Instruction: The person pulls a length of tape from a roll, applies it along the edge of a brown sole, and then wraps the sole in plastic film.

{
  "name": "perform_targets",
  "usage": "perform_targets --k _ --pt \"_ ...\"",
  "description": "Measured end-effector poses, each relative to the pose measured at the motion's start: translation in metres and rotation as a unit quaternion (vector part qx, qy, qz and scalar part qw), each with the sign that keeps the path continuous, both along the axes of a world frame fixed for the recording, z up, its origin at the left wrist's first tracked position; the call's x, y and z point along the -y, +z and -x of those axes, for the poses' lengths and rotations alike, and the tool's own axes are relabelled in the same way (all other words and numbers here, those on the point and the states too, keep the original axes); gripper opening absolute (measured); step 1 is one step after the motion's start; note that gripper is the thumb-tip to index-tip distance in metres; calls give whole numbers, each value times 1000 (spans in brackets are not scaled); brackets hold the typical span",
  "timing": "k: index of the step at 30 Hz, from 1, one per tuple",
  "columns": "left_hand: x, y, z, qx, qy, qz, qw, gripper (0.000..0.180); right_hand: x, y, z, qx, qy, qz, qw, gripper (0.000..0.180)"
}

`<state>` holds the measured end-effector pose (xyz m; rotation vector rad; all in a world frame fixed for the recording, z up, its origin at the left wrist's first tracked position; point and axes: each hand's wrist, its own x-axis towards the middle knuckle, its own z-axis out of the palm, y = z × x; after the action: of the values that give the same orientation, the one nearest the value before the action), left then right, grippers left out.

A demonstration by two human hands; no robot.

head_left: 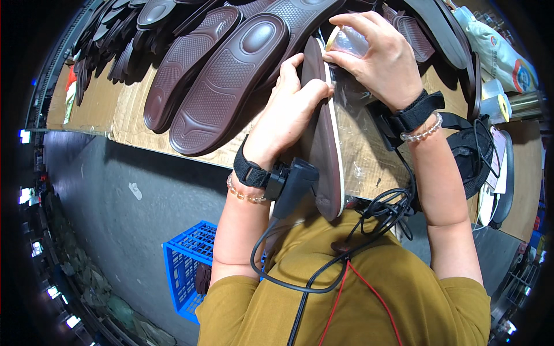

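Note:
My left hand (pixel 290 106) is closed on a dark brown insole (pixel 324 155) with a pale edge, its thumb pressed against that edge. The insole stands on its side, one end near my body and the other toward the far side of the table. Between the thumb and fingers of my right hand (pixel 385 57) is a roll of clear tape (pixel 348 41), close to the insole's far end. Whether any tape touches the insole I cannot tell. Left of my left hand lie large brown insoles (pixel 231 86) with a dotted texture and a rounded heel dip.
Heaped dark insoles (pixel 156 11) line the table's far side. A cardboard-covered table (pixel 130 121) lies under the work. At right are a black bag (pixel 470 155), tape rolls (pixel 494 106) and a white package (pixel 499 55). Black cables (pixel 384 210) hang before me; a blue crate (pixel 187 271) stands below.

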<state>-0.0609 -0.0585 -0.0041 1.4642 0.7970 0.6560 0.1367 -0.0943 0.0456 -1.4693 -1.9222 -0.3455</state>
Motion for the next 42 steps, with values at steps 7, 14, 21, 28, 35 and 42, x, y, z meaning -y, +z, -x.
perform_targets --k 7,14,21,28,35,42 --pt "30 27 13 19 -31 56 998 84 14 0 12 -25 11 5 1000 44" --pt "-2 11 11 -24 -49 42 998 91 14 -2 15 -30 -3 15 999 44" --pt "-9 -7 -8 53 -76 70 993 78 15 -9 -3 -58 -21 33 998 50" --pt "-12 -8 -13 100 -69 105 987 89 15 -13 -5 -76 -26 92 993 58" --pt "-16 -6 -10 56 -95 29 994 116 22 -4 -10 -37 41 99 994 58" --pt "-5 -2 0 84 -125 -16 988 117 33 19 -10 -41 143 141 979 67"
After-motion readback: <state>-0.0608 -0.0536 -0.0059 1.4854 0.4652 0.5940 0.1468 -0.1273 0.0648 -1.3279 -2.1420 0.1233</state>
